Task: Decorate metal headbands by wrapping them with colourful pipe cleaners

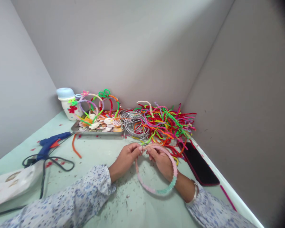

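Between my two hands is a ring wrapped in fuzzy pipe cleaner, mostly pale pink with a mint-green stretch at its lower right. My left hand pinches the ring at its top, thumb against fingers. Close beside it, my right hand also pinches the top of the ring, with the ring's right side passing in front of the wrist. The fingertips nearly meet, and what exactly lies between them is too small to make out. The ring hangs tilted above the table.
Behind my hands lie coiled silver wire and a heap of colourful pipe cleaners. A metal tray holds shells and decorated hoops beside a white jar. Left is a corded blue glue gun; right, a dark phone.
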The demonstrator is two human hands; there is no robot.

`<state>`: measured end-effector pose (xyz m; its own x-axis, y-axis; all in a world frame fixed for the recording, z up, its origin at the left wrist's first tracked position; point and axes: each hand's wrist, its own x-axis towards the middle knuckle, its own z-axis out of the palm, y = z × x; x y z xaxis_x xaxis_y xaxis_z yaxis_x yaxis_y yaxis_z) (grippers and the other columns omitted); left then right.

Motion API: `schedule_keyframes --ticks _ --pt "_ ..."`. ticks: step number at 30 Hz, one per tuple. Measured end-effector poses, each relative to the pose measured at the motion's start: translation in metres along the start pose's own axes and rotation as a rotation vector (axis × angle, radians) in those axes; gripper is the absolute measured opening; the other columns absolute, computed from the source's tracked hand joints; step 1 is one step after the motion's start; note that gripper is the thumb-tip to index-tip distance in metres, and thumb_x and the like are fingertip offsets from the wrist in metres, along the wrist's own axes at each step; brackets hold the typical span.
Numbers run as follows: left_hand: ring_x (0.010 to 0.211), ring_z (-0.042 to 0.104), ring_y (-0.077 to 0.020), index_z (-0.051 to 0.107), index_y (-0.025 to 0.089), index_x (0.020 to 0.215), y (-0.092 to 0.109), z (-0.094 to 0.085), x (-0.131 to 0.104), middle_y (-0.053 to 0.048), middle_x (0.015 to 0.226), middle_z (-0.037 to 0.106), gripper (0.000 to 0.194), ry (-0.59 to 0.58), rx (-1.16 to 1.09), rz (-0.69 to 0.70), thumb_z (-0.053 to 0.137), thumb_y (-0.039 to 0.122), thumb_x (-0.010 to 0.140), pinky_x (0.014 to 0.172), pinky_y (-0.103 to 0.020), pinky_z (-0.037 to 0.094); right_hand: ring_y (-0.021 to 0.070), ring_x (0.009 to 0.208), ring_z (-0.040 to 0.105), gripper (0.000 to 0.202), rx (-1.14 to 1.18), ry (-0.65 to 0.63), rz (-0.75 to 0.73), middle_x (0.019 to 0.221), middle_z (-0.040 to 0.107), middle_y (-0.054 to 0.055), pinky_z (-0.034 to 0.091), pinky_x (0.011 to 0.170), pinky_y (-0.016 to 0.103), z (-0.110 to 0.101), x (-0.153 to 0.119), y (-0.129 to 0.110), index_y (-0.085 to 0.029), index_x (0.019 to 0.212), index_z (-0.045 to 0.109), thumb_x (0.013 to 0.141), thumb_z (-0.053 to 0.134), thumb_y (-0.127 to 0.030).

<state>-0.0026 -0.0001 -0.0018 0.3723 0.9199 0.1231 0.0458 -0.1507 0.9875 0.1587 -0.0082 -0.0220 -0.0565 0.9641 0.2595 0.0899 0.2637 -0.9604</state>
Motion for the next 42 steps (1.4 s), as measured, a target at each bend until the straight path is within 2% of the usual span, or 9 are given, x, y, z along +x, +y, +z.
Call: schedule_keyframes --ticks 7,15,24,42 --pt "0.059 0.037 -0.0112 0.053 0.015 0.066 -0.0023 -0.0006 0.0011 0.002 0.061 0.043 0.025 -0.013 -0.004 0.000 0.050 0.033 0.084 0.056 -0.023 0.030 0.0113 0.054 0.048 0.020 -0.011 -0.006 0.002 0.071 0.060 0.001 0.040 0.050 0.023 0.0000 -0.0004 -0.0018 -0.019 0.078 0.066 0.083 0.056 -0.036" --pt "0.059 0.039 -0.0117 0.053 0.015 0.067 0.0000 -0.0004 0.0000 0.003 0.061 0.045 0.027 -0.030 -0.066 -0.019 0.050 0.035 0.084 0.057 -0.024 0.030 0.0121 0.054 0.049 0.020 -0.008 0.000 -0.015 0.066 0.061 0.000 0.040 0.050 0.023 0.0004 -0.0018 -0.0023 -0.019 0.078 0.067 0.082 0.056 -0.035" --pt "0.058 0.038 -0.0115 0.054 0.015 0.065 0.0026 -0.0008 0.0003 0.003 0.060 0.044 0.028 -0.045 -0.082 -0.025 0.053 0.036 0.083 0.058 -0.024 0.030 0.0129 0.058 0.052 0.019 -0.077 -0.024 -0.075 0.073 0.064 0.001 0.043 0.055 0.025 0.0011 -0.0046 -0.0076 -0.021 0.082 0.068 0.084 0.055 -0.034" --pt "0.055 0.035 -0.0110 0.052 0.016 0.061 0.0044 -0.0016 0.0008 0.003 0.056 0.040 0.031 -0.069 -0.110 -0.055 0.052 0.037 0.082 0.055 -0.024 0.028 0.0128 0.055 0.050 0.019 -0.033 -0.002 -0.080 0.069 0.063 0.001 0.044 0.053 0.025 0.0024 -0.0047 -0.0051 -0.021 0.079 0.069 0.081 0.058 -0.036"
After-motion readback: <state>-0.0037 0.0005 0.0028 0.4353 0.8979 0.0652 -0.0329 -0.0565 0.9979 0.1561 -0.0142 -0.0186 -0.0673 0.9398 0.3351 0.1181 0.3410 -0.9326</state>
